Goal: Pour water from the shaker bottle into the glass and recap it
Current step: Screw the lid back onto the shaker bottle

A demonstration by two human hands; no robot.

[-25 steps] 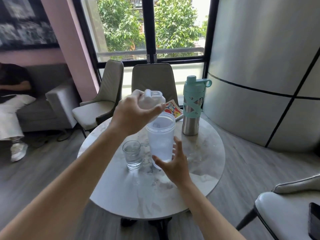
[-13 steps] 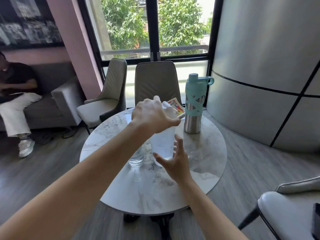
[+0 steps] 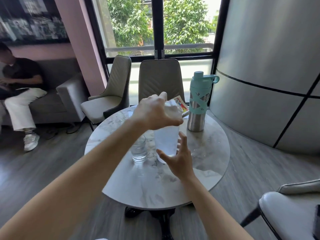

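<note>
Round marble table (image 3: 204, 172) by a window, two empty chairs (image 3: 159, 80) behind it, a person seated on a grey sofa (image 3: 52, 101) at far left. On the tabletop: translucent shaker bottle (image 3: 167, 142) upright near the centre; glass (image 3: 139, 150) holding water just to its left, partly behind the left forearm; teal-and-steel flask (image 3: 198, 104) standing at the far right edge; colourful card (image 3: 181, 104) lying behind the shaker, mostly hidden. Left hand (image 3: 155, 113) reaching across from above, fingers curled down over the white lid (image 3: 173, 109) at the shaker's mouth, gripping it. Right hand (image 3: 178, 160) at the shaker's lower body, fingers spread and loosely cupped around it; actual contact with the bottle impossible to tell.
</note>
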